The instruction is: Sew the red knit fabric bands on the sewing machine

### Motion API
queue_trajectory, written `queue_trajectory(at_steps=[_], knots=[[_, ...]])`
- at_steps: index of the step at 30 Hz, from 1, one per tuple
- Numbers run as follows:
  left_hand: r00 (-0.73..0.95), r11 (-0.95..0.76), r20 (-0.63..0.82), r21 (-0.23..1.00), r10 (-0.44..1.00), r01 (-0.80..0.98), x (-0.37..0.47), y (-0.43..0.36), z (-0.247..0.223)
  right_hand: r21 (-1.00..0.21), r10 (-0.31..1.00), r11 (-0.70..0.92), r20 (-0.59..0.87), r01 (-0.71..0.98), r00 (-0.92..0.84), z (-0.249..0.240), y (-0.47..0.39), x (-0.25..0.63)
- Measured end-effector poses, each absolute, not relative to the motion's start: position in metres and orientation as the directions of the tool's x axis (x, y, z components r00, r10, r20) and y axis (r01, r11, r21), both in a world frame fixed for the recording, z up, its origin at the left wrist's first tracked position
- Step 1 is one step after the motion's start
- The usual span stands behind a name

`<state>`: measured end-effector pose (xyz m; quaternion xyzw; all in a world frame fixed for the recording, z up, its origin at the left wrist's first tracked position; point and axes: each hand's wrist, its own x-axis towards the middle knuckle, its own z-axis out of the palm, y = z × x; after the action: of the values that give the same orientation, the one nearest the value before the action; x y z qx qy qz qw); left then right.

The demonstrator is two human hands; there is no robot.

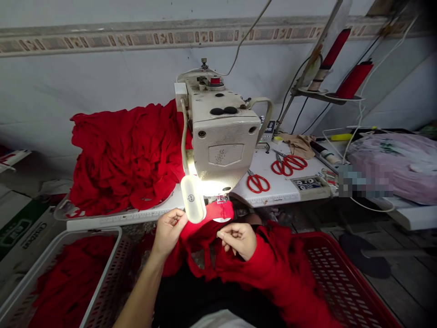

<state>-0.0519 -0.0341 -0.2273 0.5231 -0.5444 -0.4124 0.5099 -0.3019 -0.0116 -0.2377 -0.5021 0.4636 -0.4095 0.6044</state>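
A red garment [201,223] lies under the needle area of the sewing machine [223,141] and hangs down over my lap. My left hand [171,231] pinches its edge at the left, just beside the lit lamp [194,199]. To the right, my right hand [239,240] is in front of the cloth, thumb and forefinger pressed together; what they hold, if anything, is too small to make out. Red cloth covers my right forearm. The presser foot [221,199] sits over the band of the garment.
A heap of red cloth [126,155] fills the table's left side. Red-handled scissors [258,183] lie right of the machine. Thread cones [355,79] stand on a rack. A white basket [111,269] with red cloth is at left, a red basket [336,273] at right.
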Motion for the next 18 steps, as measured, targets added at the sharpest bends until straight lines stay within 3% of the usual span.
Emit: queue_trajectory(at_steps=[3,8,10,14,18], knots=[[0.022,0.030,0.034,0.991,-0.999,-0.129,-0.075,-0.020,-0.224,-1.000,-0.978,0.029,-0.029,0.001,0.206,-0.232,-0.009,-0.293],[-0.438,-0.001,-0.047,0.995,-0.898,-0.104,-0.085,0.001,-0.212,-0.998,-0.957,-0.018,0.037,0.068,0.289,-0.207,0.006,-0.303],[-0.521,0.020,-0.018,0.997,-0.853,-0.068,-0.084,0.004,-0.206,-1.000,-0.912,0.017,-0.015,0.001,0.410,-0.199,0.012,-0.311],[-0.465,0.150,0.054,0.974,-0.884,-0.172,-0.099,0.005,-0.196,-0.948,-0.777,-0.040,-0.169,-0.316,0.606,-0.200,0.019,-0.322],[-0.695,0.311,0.005,0.896,-0.719,-0.315,-0.120,0.004,-0.194,-0.868,-0.695,-0.134,-0.262,-0.479,0.670,-0.204,0.018,-0.329]])
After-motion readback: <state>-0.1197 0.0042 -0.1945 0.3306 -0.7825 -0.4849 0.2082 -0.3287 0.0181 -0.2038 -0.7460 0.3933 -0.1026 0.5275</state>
